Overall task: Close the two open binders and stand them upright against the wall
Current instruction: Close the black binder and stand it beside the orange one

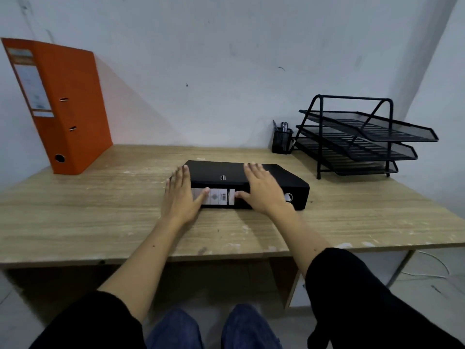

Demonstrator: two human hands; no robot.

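From the head view, the black binder [247, 183] lies closed and flat near the middle of the wooden surface [100, 210], its labelled spine turned toward the person. The left hand [181, 195] is spread open at the binder's left end, fingers along the end and thumb resting on the white spine label. The right hand [263, 191] lies open and flat on the top cover, fingers spread, thumb reaching down onto the spine; neither hand is curled into a grip. The orange binder [60, 107] stands closed and upright at the far left of the surface, against the wall [214, 59]. At the far right stand a black mesh pen cup [282, 141] and, just beside it, a three-tier mesh paper tray [357, 137]
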